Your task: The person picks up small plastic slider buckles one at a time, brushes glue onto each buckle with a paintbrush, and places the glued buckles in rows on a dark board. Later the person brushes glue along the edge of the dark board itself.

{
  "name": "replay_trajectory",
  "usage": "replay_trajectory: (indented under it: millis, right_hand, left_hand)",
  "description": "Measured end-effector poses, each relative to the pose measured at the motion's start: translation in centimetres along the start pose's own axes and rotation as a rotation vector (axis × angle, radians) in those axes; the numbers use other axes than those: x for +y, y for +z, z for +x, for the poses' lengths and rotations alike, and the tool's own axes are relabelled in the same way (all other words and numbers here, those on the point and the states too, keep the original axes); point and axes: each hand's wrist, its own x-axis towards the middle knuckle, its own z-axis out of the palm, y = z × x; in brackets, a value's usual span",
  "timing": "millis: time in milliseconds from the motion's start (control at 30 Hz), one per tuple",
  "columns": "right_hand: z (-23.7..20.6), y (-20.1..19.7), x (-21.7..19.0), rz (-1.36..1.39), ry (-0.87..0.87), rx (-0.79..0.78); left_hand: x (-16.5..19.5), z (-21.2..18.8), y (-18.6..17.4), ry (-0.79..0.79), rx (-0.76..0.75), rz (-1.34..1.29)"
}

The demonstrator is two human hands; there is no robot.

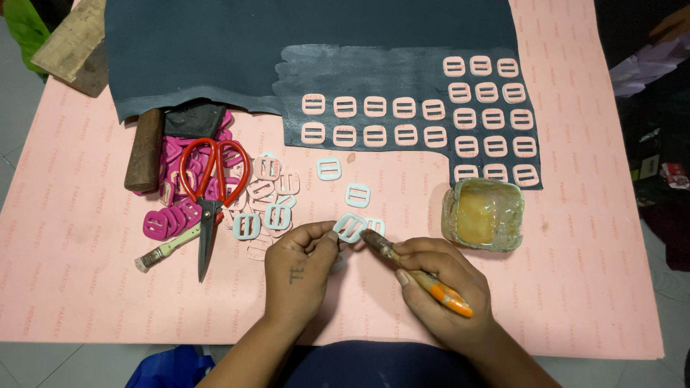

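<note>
Pink sheet (86,287) covers the desk; its near edge runs just under the wrists, the right edge sits past the glue pot (483,214). Open pink surface left of the left hand and right of the pot. Centre is crowded.

Left hand (298,269) pinches a light blue buckle (350,228) between thumb and fingertips, closed narrow on it. Right hand (438,284) is wrapped around an orange-handled brush (413,271), bristle end touching the buckle. Pot is just beside the right hand, up and right.

More blue buckles lie loose above the hands. Red scissors (212,194) rest on a pile of magenta buckles (169,215), well left of the left hand; a second small brush (162,251) lies by them. Rows of pale pink buckles (402,118) sit on a dark blue sheet (323,36) at the far side.

Wooden handle (145,149) is half tucked under the dark sheet, its head hidden. Wood block (75,43) is cut off at top left. Clutter at the right edge is too dark to read.
</note>
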Motion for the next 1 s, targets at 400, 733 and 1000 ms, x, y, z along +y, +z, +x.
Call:
replay_trajectory:
  millis: [400, 733, 1000]
  right_hand:
    - [4.4, 4.3, 1.7, -0.015, -0.001, 0.075]
    - [3.7, 3.2, 4.0, -0.029, 0.072, 0.207]
    - [3.7, 3.2, 3.8, -0.108, -0.145, -0.087]
  left_hand:
    - [1.8, 3.5, -2.8, 0.089, 0.014, 0.203]
    - [-0.9, 4.4, -0.9, 0.108, 0.032, 0.222]
    - [-1.6, 6.7, -1.9, -0.102, 0.000, -0.210]
